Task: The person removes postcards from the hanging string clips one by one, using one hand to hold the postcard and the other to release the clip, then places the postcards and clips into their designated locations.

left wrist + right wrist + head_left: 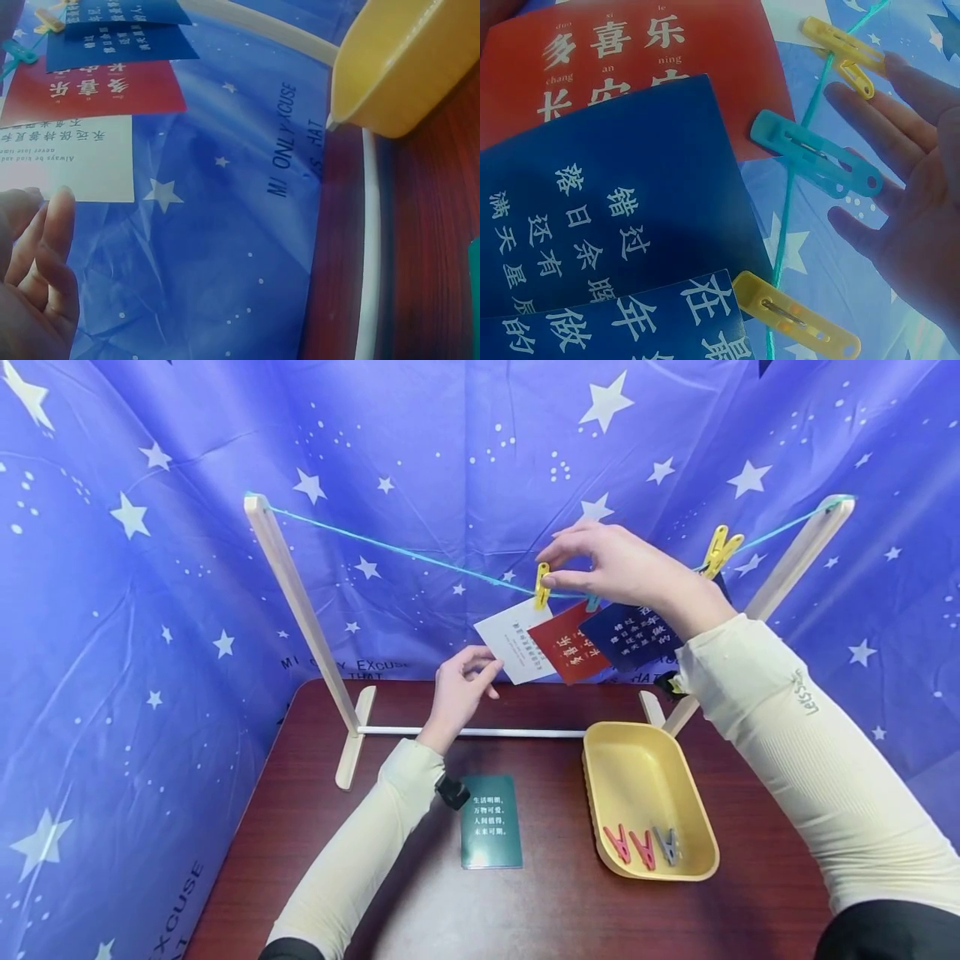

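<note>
A white card [517,643] with printed text hangs from a teal cord [390,547]. My left hand [461,689] pinches its lower left corner between thumb and fingers. At the card's top, my right hand [626,564] has thumb and fingertips on either side of a yellow clothespin [844,49]. Beside it hang a red card [630,75] under a teal clothespin [814,154] and dark blue cards [622,217] by another yellow clothespin [722,552]. The right forearm partly covers the blue cards in the head view.
Two wooden posts [300,610] hold the cord, joined low down by a white rod [525,733]. On the table, a green card [491,822] lies near a yellow tray [645,752] containing red clothespins [642,849] and a grey clothespin [666,846]. A starry blue curtain hangs behind.
</note>
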A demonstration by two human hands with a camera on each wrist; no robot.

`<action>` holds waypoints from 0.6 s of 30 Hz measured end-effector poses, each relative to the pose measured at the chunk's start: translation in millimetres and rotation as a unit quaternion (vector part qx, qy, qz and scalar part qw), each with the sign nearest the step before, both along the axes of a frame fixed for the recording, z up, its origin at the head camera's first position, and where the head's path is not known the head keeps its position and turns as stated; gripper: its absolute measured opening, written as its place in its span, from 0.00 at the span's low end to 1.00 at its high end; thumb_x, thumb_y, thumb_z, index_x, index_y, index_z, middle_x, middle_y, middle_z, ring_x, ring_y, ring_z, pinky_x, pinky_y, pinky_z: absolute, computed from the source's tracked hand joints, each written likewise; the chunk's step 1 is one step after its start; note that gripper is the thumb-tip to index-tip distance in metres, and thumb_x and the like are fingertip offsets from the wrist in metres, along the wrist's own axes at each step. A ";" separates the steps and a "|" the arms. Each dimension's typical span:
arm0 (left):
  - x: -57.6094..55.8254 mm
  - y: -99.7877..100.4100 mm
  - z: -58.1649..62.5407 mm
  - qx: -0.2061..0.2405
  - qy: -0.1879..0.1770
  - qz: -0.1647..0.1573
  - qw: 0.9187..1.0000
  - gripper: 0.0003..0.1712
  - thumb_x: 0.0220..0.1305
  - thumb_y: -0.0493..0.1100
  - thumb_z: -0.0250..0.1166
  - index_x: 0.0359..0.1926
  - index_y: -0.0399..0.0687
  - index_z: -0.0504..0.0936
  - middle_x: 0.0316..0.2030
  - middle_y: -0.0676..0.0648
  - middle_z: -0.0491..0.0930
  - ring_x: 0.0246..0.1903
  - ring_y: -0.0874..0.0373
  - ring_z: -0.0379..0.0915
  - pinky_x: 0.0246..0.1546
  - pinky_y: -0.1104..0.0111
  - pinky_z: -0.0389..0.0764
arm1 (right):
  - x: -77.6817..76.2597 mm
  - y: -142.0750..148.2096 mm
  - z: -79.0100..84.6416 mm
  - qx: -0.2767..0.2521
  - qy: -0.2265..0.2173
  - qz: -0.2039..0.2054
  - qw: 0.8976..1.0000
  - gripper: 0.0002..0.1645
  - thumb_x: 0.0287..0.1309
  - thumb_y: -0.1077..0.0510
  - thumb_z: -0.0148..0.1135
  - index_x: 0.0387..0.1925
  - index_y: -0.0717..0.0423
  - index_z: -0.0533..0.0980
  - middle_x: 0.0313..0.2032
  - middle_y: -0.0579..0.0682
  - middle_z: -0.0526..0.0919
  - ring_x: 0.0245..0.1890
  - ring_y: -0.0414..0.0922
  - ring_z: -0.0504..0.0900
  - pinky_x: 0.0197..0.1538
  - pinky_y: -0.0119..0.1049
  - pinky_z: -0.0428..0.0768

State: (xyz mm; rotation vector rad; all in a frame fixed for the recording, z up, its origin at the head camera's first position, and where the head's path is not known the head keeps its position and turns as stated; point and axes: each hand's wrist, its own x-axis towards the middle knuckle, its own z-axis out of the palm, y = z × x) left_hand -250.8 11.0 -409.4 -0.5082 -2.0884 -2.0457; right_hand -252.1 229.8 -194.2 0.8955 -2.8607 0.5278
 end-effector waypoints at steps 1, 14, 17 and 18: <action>0.1 -0.3 -0.1 -0.002 0.002 0.000 1.000 0.10 0.68 0.36 0.71 0.48 0.34 0.85 0.38 0.34 0.89 0.15 0.61 0.79 0.18 0.75 0.67 | 0.3 -0.2 0.0 -0.001 -0.001 -0.001 1.000 0.20 0.72 0.52 0.65 0.59 0.57 0.83 0.62 0.57 0.80 0.62 0.55 0.75 0.64 0.58 0.73; 1.6 -3.0 0.2 -0.027 0.030 0.019 0.999 0.07 0.68 0.38 0.71 0.40 0.37 0.89 0.37 0.37 0.89 0.16 0.59 0.80 0.23 0.75 0.70 | 1.5 -0.3 -4.8 -0.040 -0.004 -0.008 0.999 0.15 0.73 0.54 0.64 0.53 0.59 0.80 0.50 0.58 0.83 0.56 0.53 0.74 0.58 0.55 0.74; 2.4 -3.5 0.9 -0.023 0.036 0.018 0.999 0.07 0.69 0.39 0.71 0.41 0.38 0.89 0.36 0.39 0.89 0.16 0.59 0.79 0.23 0.75 0.71 | 1.0 0.1 -9.0 -0.059 0.032 0.008 0.998 0.12 0.71 0.57 0.65 0.49 0.61 0.80 0.50 0.58 0.81 0.57 0.53 0.73 0.57 0.54 0.71; 2.7 -3.7 1.3 -0.023 0.038 0.019 0.999 0.07 0.69 0.39 0.71 0.41 0.38 0.89 0.35 0.40 0.89 0.16 0.59 0.79 0.24 0.74 0.71 | 0.5 0.4 -10.5 -0.065 0.043 0.015 0.997 0.11 0.71 0.58 0.65 0.48 0.61 0.80 0.51 0.58 0.81 0.58 0.54 0.72 0.59 0.55 0.71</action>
